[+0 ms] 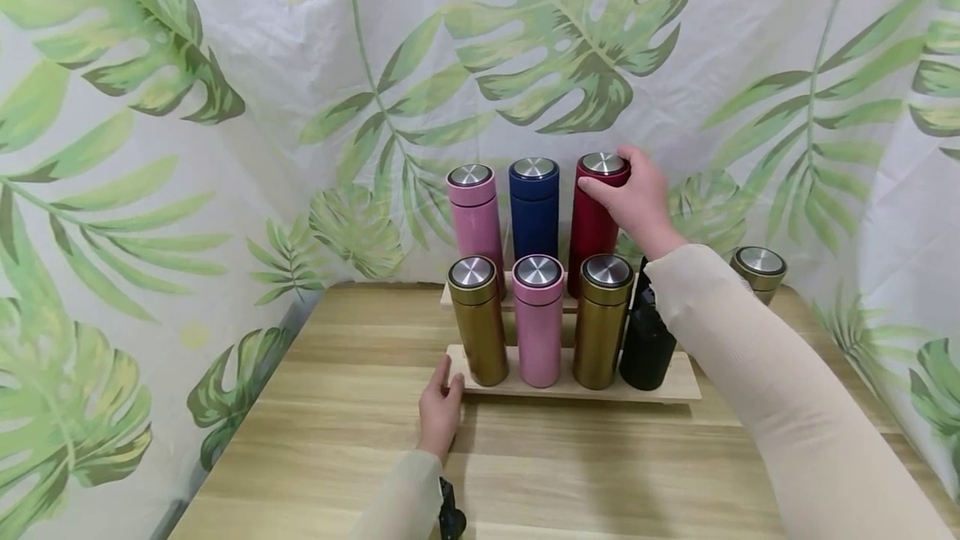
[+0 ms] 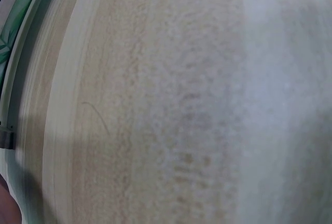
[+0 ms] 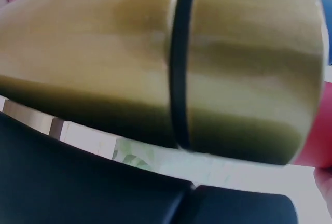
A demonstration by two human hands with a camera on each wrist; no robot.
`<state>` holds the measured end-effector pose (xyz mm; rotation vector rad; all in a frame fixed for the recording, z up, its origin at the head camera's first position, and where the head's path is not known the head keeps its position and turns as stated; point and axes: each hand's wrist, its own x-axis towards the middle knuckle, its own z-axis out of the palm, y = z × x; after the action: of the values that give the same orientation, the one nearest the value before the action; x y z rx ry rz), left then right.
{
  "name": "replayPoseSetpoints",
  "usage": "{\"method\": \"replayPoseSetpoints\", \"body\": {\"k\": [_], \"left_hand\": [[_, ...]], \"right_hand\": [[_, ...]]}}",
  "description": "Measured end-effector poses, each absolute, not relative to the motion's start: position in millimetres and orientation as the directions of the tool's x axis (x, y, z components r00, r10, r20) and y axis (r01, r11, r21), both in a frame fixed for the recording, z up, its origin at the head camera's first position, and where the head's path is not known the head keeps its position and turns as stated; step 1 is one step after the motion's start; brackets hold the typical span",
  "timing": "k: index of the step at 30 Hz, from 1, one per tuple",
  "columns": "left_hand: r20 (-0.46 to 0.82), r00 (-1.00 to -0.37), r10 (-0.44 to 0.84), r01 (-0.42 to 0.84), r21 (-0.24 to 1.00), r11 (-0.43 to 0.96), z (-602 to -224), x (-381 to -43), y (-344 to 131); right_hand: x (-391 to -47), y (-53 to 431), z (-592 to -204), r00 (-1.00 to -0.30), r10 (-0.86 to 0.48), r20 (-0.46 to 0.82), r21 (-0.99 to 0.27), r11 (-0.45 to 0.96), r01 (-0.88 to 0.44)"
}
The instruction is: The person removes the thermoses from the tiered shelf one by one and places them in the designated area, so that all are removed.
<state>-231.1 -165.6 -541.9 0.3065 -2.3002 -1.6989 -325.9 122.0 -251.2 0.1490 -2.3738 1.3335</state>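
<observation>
My right hand (image 1: 637,198) grips the red thermos bottle (image 1: 592,232) around its top, thumb in front and fingers at the far right side. This bottle stands at the right of the back row, beside a blue bottle (image 1: 535,211) and a pink bottle (image 1: 477,219). At the left end of the light wooden rack (image 1: 585,386), my left hand (image 1: 438,411) touches its lower step with fingers fairly straight. In the right wrist view a gold bottle (image 3: 104,53) fills much of the picture, with a strip of the red bottle (image 3: 316,136) behind it.
The front step holds a gold bottle (image 1: 482,332), a pink bottle (image 1: 539,332), another gold bottle (image 1: 602,332) and a black bottle (image 1: 647,348), partly behind my right arm. Another gold-topped bottle (image 1: 759,269) stands behind that sleeve. A leaf-print cloth (image 1: 360,148) hangs behind the wooden table (image 1: 322,440).
</observation>
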Motion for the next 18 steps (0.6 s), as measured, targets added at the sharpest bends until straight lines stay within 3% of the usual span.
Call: {"method": "replayPoseSetpoints", "body": {"k": [18], "left_hand": [[0.110, -0.934, -0.339, 0.007, 0.957, 0.290, -541.5, -231.4, -166.2]], "right_hand": [[-322.0, 129.0, -250.8, -0.882, 0.150, 0.447, -0.801, 0.507, -0.320]]}}
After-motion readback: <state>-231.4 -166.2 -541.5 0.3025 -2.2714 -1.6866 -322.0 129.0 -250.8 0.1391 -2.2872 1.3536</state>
